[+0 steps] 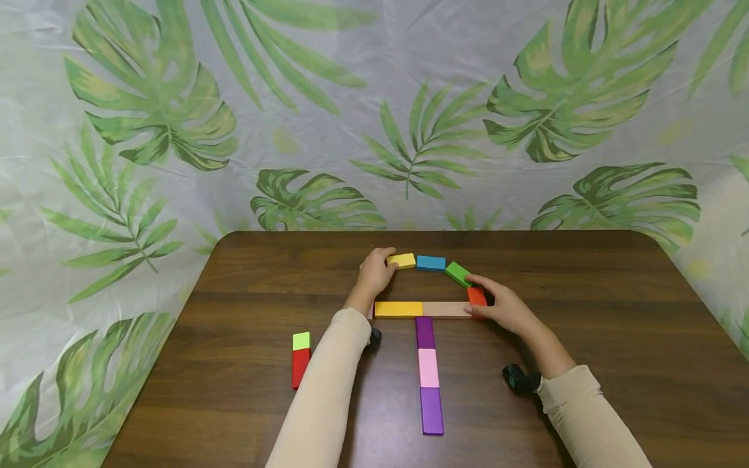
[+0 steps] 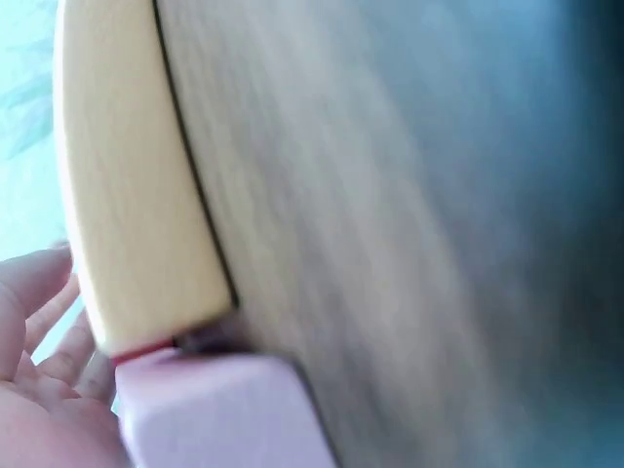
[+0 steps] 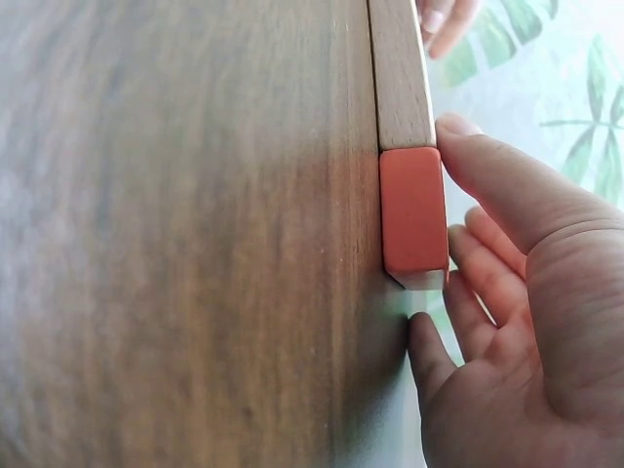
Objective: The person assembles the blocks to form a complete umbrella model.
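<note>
My left hand [image 1: 376,272] pinches the left end of a pale yellow block [image 1: 404,261] between thumb and fingers. To its right, a blue block [image 1: 431,263] and a slanted green block [image 1: 458,274] continue a curve. My right hand [image 1: 508,307] spans an orange block [image 1: 476,295], index fingertip by the green block. The thumb touches where the orange block [image 3: 414,210] meets a bare wood block [image 3: 402,88]. Below the curve, a golden block [image 1: 399,310] and the bare wood block form a row; a pink block [image 1: 370,311] is mostly hidden by my left arm.
Under the row, a dark purple block [image 1: 425,333], a pink block [image 1: 428,368] and a violet block [image 1: 432,411] line up toward me. At left lie a lime block [image 1: 301,340] and a red block [image 1: 301,366]. Leaf-patterned cloth [image 1: 421,149] hangs behind the brown table [image 1: 234,390].
</note>
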Available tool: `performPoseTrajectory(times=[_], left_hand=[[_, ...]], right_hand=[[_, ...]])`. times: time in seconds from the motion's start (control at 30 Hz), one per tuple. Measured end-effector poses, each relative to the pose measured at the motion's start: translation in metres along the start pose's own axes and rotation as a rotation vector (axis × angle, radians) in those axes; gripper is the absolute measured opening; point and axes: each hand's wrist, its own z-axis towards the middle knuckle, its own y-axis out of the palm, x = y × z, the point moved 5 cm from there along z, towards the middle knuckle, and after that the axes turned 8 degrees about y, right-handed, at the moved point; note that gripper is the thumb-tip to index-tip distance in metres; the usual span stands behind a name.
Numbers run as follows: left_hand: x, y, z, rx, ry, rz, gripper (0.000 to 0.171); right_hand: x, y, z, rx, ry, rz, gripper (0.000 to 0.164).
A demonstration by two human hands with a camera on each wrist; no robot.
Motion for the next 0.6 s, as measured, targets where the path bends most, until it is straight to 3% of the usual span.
performPoseTrajectory(times=[0.13, 0.37, 0.6], left_hand=[[-0.0017, -0.0028, -0.0015, 0.0, 0.008, -0.031, 0.04], [-0.0019, -0.0027, -0.0025, -0.029, 0.004, 0.048, 0.042], [-0.0021, -0.0001, -0.0024, -0.015, -0.007, 0.116, 0.037]], right_hand=[[-0.0002, -0.0009, -0.0001, 0.005, -0.001, 0.001, 0.069], [-0.0012, -0.0015, -0.0006, 0.003, -0.009, 0.006, 0.069], [-0.0019, -0.0008, -0.0004, 0.003, -0.008, 0.006, 0.069]])
